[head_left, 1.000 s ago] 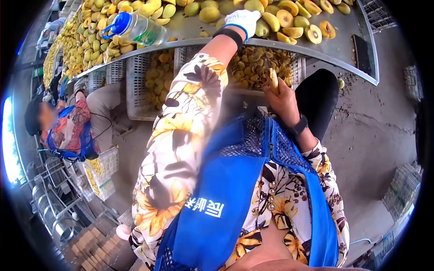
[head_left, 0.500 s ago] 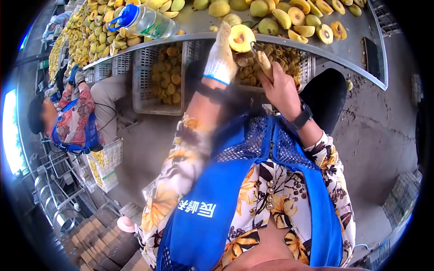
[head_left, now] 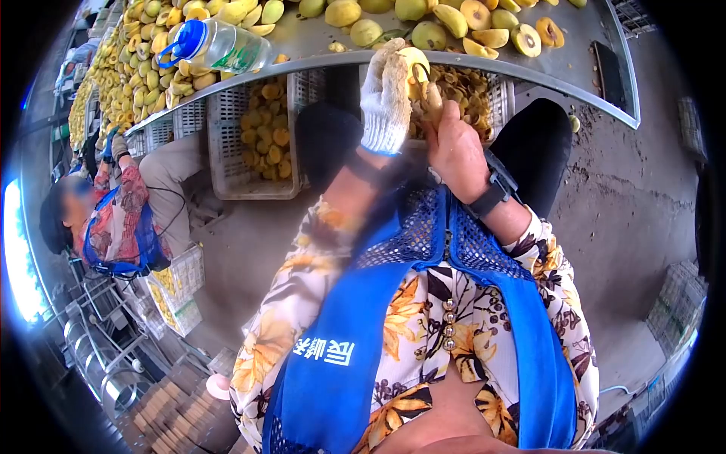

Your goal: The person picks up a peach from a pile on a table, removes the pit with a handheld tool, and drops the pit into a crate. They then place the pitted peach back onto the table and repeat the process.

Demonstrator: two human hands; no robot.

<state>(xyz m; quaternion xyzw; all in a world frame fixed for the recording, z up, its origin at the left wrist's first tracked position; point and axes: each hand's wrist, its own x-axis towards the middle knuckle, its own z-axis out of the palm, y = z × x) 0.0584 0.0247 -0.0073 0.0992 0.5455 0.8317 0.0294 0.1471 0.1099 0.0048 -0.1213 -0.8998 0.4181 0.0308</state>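
My left hand (head_left: 384, 106), in a white knitted glove, grips a yellow peach half (head_left: 416, 68) just in front of the table edge. In my bare right hand (head_left: 460, 155) is a pitting tool with a wooden handle (head_left: 433, 104). Its curved metal end is against the peach's cut face, partly hidden by the fruit. Beneath both hands stands a crate (head_left: 499, 106) holding brownish peach scraps (head_left: 463, 91). Whole and halved peaches (head_left: 429, 35) lie on the metal table just beyond.
The metal table's rim (head_left: 537, 77) runs across in front of me. A blue-capped bottle (head_left: 238, 51) lies by a large peach heap (head_left: 144, 64). Left of my legs sits a crate (head_left: 221, 163) of peach pieces. A co-worker (head_left: 121, 219) sits farther left. A dark flat object (head_left: 607, 74) lies at right.
The peach half has turned from facing up to sideways, and the tool's end now meets its cut face. Both hands have drawn closer together. The view has shifted slightly.
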